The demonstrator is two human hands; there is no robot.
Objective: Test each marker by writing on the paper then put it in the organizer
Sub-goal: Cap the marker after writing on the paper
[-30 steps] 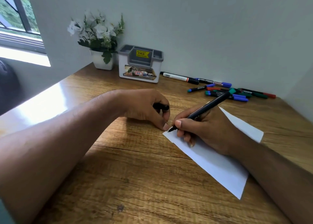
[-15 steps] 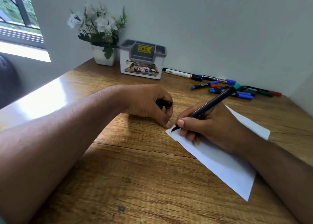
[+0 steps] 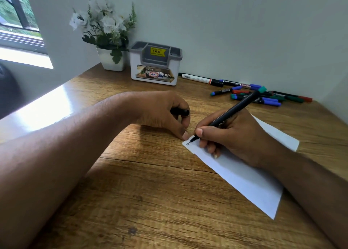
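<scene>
My right hand (image 3: 233, 134) grips a black marker (image 3: 233, 110), its tip pressed to the near left corner of the white paper (image 3: 244, 179), where a small black mark shows. My left hand (image 3: 162, 113) rests on the wooden desk (image 3: 150, 192) beside that corner, closed around the marker's black cap (image 3: 179, 112), one fingertip touching the paper's edge. A grey and white organizer (image 3: 155, 64) stands at the back against the wall. Several loose markers (image 3: 259, 96) lie in a pile at the back right, to the right of the organizer.
A white pot of white flowers (image 3: 109, 39) stands left of the organizer. A wall runs along the desk's back and right side. A window (image 3: 17, 22) is at the far left, with bright glare on the desk's left part.
The marker tip has drawn a small black mark on the paper's corner. The head view has shifted slightly; both hands stay in place.
</scene>
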